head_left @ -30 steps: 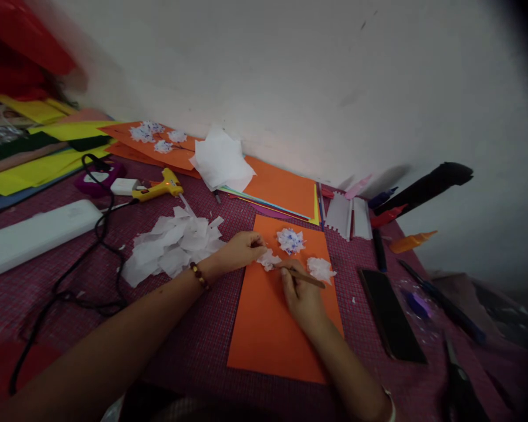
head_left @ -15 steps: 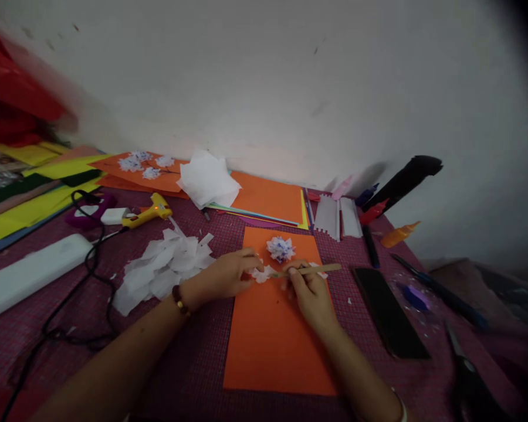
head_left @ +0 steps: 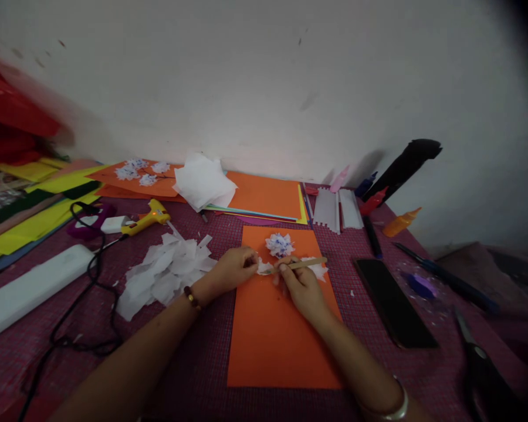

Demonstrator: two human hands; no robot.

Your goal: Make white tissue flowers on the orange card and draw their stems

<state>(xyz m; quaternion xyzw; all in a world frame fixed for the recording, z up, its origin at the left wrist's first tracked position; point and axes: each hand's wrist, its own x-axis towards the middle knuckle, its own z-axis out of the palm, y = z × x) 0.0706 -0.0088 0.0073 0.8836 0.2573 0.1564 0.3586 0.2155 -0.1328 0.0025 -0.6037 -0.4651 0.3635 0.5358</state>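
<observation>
My right hand [head_left: 301, 287] is closed round a flat wooden stick [head_left: 308, 264], whose left tip reaches a small white paper piece [head_left: 264, 267]. At that piece's left side my left hand [head_left: 237, 266] is closed, its fingertips pinching the edge of the paper. Both hands are over an orange sheet [head_left: 281, 346]. Just beyond them on the sheet sits a white paper flower with blue-purple marks [head_left: 280, 245]. Another white paper piece [head_left: 317, 269] lies partly behind the stick, near the sheet's right edge.
Left of the sheet is a heap of white paper pieces [head_left: 162, 272], with a yellow glue gun [head_left: 152, 217] behind it. A phone [head_left: 393, 302], scissors [head_left: 479, 357] and an orange paint bottle [head_left: 402, 223] lie right. A black cable [head_left: 97, 275] crosses the left side.
The left fingers have drawn together on the paper piece. My right hand and the stick have shifted slightly left, uncovering more of the paper piece at the right. The camera view has shifted slightly.
</observation>
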